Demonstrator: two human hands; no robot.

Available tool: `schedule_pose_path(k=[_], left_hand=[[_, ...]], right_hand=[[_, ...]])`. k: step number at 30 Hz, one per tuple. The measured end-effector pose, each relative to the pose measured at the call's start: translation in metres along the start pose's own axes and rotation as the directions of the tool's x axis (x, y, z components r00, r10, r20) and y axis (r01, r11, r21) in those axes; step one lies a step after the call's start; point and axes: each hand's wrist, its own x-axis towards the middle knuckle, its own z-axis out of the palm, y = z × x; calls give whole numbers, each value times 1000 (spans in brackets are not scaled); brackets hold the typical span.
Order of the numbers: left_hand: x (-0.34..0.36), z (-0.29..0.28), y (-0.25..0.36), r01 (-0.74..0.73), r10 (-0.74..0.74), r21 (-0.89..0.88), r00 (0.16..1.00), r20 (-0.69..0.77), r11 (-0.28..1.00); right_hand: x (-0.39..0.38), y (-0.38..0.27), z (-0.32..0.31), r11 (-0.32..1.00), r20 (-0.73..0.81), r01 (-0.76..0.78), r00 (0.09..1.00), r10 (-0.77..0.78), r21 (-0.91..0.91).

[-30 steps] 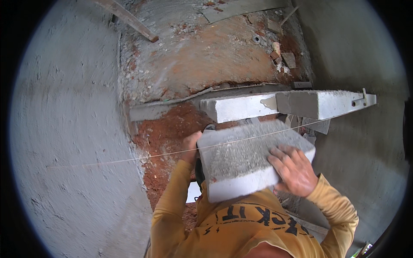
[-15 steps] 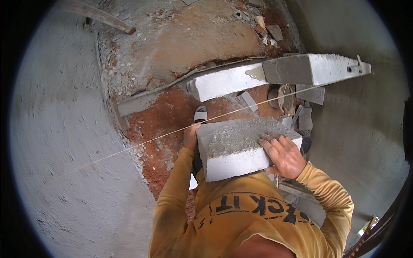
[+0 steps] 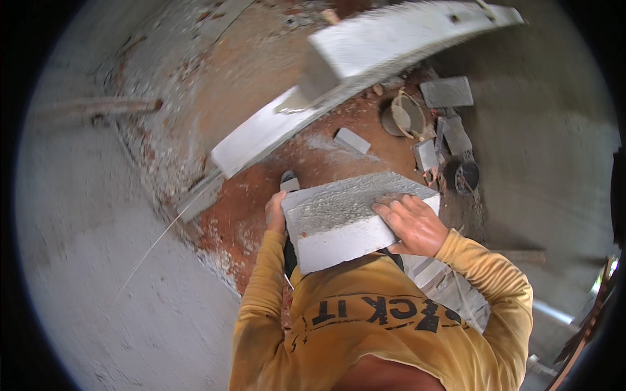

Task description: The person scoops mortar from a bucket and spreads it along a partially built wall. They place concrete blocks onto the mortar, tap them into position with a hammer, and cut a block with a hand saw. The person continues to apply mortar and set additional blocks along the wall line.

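1 held block (image 3: 349,210), 2 buckets (image 3: 390,122), 1 string (image 3: 157,242).

Building site, rough grey walls (image 3: 150,313), bare reddish dirt floor (image 3: 244,208), row of white blocks (image 3: 398,39), bucket (image 3: 392,122)

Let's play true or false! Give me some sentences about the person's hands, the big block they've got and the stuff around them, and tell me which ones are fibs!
1. The left hand and the right hand both hold the big block. True.
2. The left hand is at the big block's right end. False: it is at the left end.
3. A bucket shows higher up in the picture than the big block. True.
4. The person's sleeves are blue. False: the sleeves are yellow.
5. A small block lies on the red ground. True.
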Motion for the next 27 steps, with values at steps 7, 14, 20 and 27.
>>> schedule_pose_path(k=[7, 14, 20, 27], left_hand=[[-31, 55, -82, 56, -87, -355, 993, -73, 933], [-88, 259, -173, 187, -193, 168, 981, 18, 968], [-49, 389, -207, 288, -276, 25, 936, -219, 957], [27, 413, -214, 479, -455, 356, 877, -153, 803]], right_hand=[[-60, 60, 79, 943, -152, -241, 948, 280, 230], [-105, 189, 178, 850, -141, -368, 884, 445, 376], [-127, 246, 230, 865, -138, -428, 870, 473, 264], [-105, 276, 274, 814, -214, -509, 794, 570, 279]])
